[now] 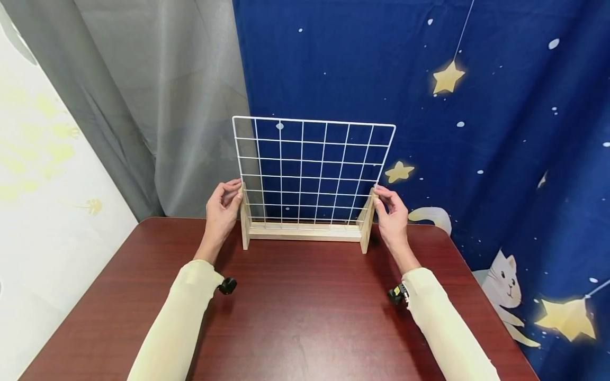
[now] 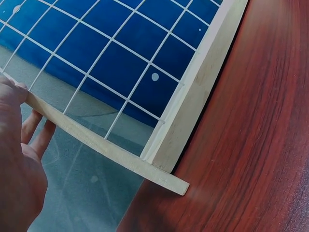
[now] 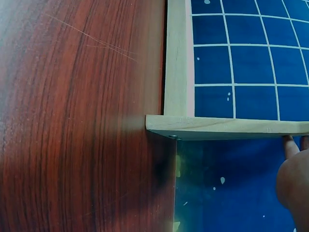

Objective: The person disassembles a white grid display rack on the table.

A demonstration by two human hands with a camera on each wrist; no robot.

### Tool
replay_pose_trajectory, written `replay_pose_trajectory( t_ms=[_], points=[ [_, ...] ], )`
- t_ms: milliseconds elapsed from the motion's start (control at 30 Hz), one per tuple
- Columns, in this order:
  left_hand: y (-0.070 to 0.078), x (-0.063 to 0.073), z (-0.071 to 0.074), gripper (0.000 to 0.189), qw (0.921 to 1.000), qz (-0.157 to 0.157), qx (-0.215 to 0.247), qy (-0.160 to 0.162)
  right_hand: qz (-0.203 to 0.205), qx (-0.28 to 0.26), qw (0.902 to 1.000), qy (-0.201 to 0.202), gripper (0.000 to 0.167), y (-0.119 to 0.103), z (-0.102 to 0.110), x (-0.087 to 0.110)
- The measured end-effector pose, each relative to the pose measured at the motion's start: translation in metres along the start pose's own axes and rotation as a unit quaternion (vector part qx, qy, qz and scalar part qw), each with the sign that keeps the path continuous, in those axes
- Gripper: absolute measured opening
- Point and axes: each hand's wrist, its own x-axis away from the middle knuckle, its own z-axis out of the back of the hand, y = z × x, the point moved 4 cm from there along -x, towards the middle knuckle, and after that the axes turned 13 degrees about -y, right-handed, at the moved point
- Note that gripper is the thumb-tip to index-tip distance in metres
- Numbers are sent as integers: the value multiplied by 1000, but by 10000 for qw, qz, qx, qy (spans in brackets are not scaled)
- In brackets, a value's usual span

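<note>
A white wire grid panel point(image 1: 314, 159) stands upright in a pale wooden stand point(image 1: 305, 231) near the table's far edge. The stand has a low crossbar and two tapering side pieces. My left hand point(image 1: 223, 207) pinches the upper end of the left side piece point(image 2: 106, 147), thumb and fingers to either side of it. At the opposite end, my right hand point(image 1: 393, 214) holds the top of the right side piece point(image 3: 227, 125), its fingertips right beside the grid's wire edge. Part of each hand falls outside its own wrist view.
The dark red wooden table point(image 1: 295, 317) carries the stand. Behind it hang a grey curtain point(image 1: 190, 106) and a blue curtain point(image 1: 333, 63) printed with stars and a cat. A pale patterned surface point(image 1: 47, 185) borders the table's left side.
</note>
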Motion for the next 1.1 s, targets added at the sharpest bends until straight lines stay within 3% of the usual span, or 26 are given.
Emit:
replay_pose_trajectory(
  t_ms=[600, 800, 1100],
  points=[
    [-1, 1, 3, 20, 9998, 32, 90, -159, 44, 434, 9989, -143, 23, -6, -6, -2],
    [4, 10, 6, 16, 9999, 27, 50, -135, -11, 514, 9982, -305, 22, -28, -13, 3],
    [15, 24, 9, 16, 9997, 30, -4, -260, -28, 624, 9974, -367, 22, -41, -17, 8]
  ],
)
